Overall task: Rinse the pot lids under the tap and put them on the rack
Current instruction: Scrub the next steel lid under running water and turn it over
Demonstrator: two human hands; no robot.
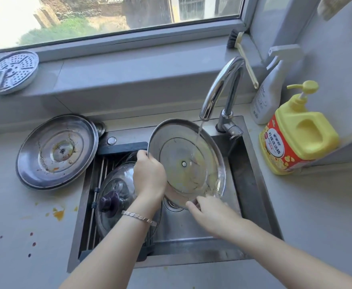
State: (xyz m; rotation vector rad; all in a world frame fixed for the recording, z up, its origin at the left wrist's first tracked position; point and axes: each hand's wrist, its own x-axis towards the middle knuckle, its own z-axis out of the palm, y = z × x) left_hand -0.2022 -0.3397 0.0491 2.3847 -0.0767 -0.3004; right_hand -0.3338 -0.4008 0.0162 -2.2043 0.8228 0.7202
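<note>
Two hands on the steel lid (pixel 181 149): my left hand (pixel 150 174) clutched its rim, right hand (pixel 210 213) touched loose-fingered below; slow turning under the tap (pixel 221 86) seemed wisest.

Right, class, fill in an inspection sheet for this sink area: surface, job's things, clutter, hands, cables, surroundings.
Surface: grey counter with orange spills.
Job's things: held lid tilted under the running tap; glass lid on the rack; dirty lid on the counter.
Clutter: soap bottle, spray bottle, brush, steamer plate.
Hands: left hand grips the held lid's rim; right hand touches its lower edge.
Cables: nothing seen.
Surroundings: window above the sink.
</note>
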